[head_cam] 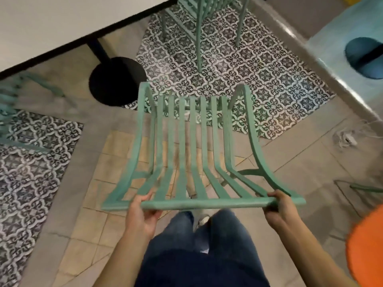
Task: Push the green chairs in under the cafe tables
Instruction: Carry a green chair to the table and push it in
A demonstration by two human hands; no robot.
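Two hands were recorded on one green chair (192,146), both at its top rail (207,203), which ran left to right across the near part of the view. Left hand (143,214): fingers curled round the rail near its left end, thumb over the far side. Right hand (278,210): wrapped round the rail near its right end. The grip was thus shared evenly, neither hand being nearer the work.

Position of the chair: seen from above and behind, slatted back rising toward the viewer, seat pointing away. It stood on the floor (99,204) in front of the person's legs, with the white surface (51,25) lying to the far left of it, not straight ahead. The round black base (116,81) of that surface's pedestal was noted just beyond the chair's far left corner. The push was judged to need a line forward and leftward, with the front legs kept clear of the base.

Also noted: a second green chair (199,21) at the far middle, cut off by the top edge; another (12,112) at the left edge, blurred.

Hidden or uncertain: the held chair's legs were mostly masked by the seat, so whether all rested on the floor could not be told.
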